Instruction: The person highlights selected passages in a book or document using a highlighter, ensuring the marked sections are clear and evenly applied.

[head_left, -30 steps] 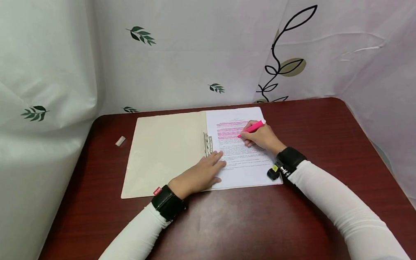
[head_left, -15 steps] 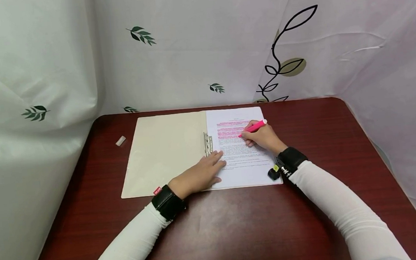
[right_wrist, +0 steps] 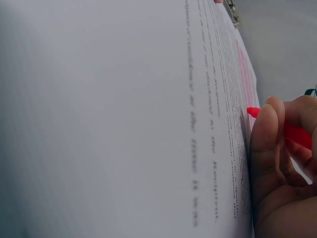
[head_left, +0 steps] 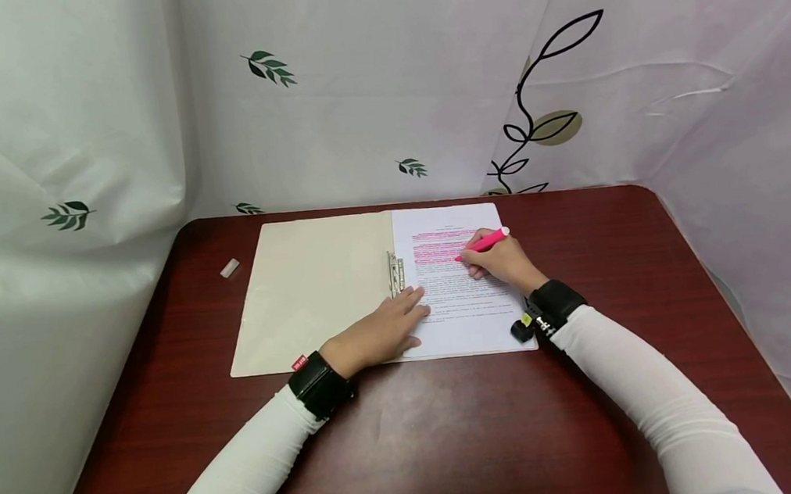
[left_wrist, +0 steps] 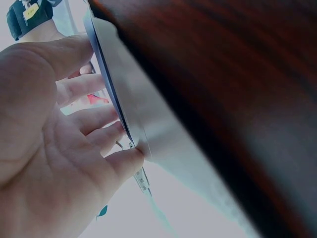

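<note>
Pink marker (head_left: 488, 240) is slanting toward two o'clock, the right hand (head_left: 504, 261) pinching it, its tip meeting the printed page (head_left: 463, 334) at twelve o'clock from centre. At eight o'clock, the left hand (head_left: 378, 332) is resting, fingers spread, across page and open folder (head_left: 314, 285).
</note>
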Demonstrator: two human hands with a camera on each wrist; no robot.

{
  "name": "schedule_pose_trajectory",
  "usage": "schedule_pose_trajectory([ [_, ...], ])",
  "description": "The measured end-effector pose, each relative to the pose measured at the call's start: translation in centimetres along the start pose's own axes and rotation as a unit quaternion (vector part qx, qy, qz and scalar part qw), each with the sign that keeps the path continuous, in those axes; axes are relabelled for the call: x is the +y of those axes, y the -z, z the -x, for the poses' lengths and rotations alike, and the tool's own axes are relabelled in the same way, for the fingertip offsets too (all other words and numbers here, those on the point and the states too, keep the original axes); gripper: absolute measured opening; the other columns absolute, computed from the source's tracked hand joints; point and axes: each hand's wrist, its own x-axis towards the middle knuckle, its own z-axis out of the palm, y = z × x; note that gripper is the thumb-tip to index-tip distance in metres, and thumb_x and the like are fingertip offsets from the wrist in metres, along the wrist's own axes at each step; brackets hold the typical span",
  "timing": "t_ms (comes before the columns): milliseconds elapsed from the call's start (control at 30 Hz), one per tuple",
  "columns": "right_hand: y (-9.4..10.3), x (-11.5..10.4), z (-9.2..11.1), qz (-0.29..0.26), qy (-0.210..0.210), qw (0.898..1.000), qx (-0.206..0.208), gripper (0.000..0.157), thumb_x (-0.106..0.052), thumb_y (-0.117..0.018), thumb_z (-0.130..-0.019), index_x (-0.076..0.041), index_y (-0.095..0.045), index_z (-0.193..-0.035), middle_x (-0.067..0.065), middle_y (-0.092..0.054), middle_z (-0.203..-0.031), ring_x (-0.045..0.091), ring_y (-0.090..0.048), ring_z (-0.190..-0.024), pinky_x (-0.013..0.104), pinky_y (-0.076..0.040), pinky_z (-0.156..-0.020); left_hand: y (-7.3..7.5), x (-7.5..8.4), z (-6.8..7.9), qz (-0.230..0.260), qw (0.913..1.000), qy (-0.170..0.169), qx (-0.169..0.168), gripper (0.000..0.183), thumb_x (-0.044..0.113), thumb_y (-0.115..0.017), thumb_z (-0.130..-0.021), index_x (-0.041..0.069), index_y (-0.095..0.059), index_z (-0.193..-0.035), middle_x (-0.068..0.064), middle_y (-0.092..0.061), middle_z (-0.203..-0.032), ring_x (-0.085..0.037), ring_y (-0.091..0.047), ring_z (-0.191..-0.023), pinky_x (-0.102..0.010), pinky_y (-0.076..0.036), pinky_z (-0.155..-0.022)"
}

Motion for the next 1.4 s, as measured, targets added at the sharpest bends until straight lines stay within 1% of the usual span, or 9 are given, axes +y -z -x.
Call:
schedule_pose_trajectory([
  [133, 0.12, 0.0, 0.11, 0.004, 0.003, 1.0, 0.002, 0.021, -0.022, -0.075, -0.094, -0.005, -0.066, -0.102, 0.006, -0.073, -0.075, 0.011, -0.068, -0.059, 0.023, -0.06, -0.062, 0.02, 0.03, -0.01, -0.003, 1.0, -0.001, 0.0, 0.055, 0.025, -0.06, -0.105, 0.004, -0.043, -0.153, -0.022, -0.025, -0.169, -0.039, -0.022, -0.158, -0.057, -0.027, -0.124],
  [400, 0.34, -0.02, 0.48, 0.024, -0.005, 1.0, 0.004, 0.022, -0.025, -0.074, -0.095, -0.007, -0.067, -0.104, 0.008, -0.073, -0.078, 0.014, -0.069, -0.061, 0.022, -0.06, -0.065, -0.05, 0.12, 0.0, -0.005, 1.0, 0.0, 0.002, 0.054, 0.025, -0.06, -0.105, 0.004, -0.044, -0.153, -0.022, -0.025, -0.169, -0.038, -0.023, -0.157, -0.057, -0.027, -0.124],
  [600, 0.4, 0.04, 0.62, 0.022, -0.007, 1.0, 0.005, 0.021, -0.025, -0.074, -0.094, -0.007, -0.067, -0.104, 0.008, -0.073, -0.078, 0.014, -0.069, -0.062, 0.022, -0.06, -0.065, -0.08, 0.14, -0.03, -0.003, 1.0, 0.004, -0.002, 0.054, 0.025, -0.06, -0.105, 0.004, -0.044, -0.153, -0.022, -0.024, -0.169, -0.038, -0.022, -0.158, -0.056, -0.026, -0.125],
  [800, 0.46, 0.06, 0.57, 0.033, -0.005, 0.999, 0.009, 0.021, -0.026, -0.074, -0.095, -0.008, -0.067, -0.103, 0.009, -0.072, -0.079, 0.015, -0.068, -0.063, 0.021, -0.06, -0.067, -0.29, 0.03, -0.12, -0.007, 1.0, 0.006, -0.001, 0.054, 0.025, -0.06, -0.105, 0.005, -0.044, -0.153, -0.021, -0.024, -0.17, -0.037, -0.022, -0.158, -0.055, -0.026, -0.125],
  [1033, 0.5, -0.08, 0.66, 0.028, -0.004, 1.0, 0.007, 0.022, -0.025, -0.074, -0.095, -0.007, -0.066, -0.104, 0.008, -0.073, -0.08, 0.013, -0.068, -0.062, 0.021, -0.06, -0.066, -0.26, 0.0, -0.1, -0.006, 1.0, 0.004, 0.002, 0.054, 0.025, -0.061, -0.105, 0.005, -0.044, -0.152, -0.021, -0.024, -0.169, -0.037, -0.022, -0.158, -0.055, -0.027, -0.125],
  [1400, 0.63, -0.13, 0.73, 0.017, -0.012, 1.0, 0.011, 0.021, -0.024, -0.075, -0.094, -0.007, -0.066, -0.102, 0.006, -0.071, -0.076, 0.013, -0.067, -0.061, 0.022, -0.06, -0.065, -0.09, 0.07, 0.08, 0.0, 1.0, 0.002, 0.002, 0.055, 0.025, -0.061, -0.105, 0.004, -0.044, -0.153, -0.022, -0.024, -0.169, -0.038, -0.021, -0.158, -0.057, -0.027, -0.124],
])
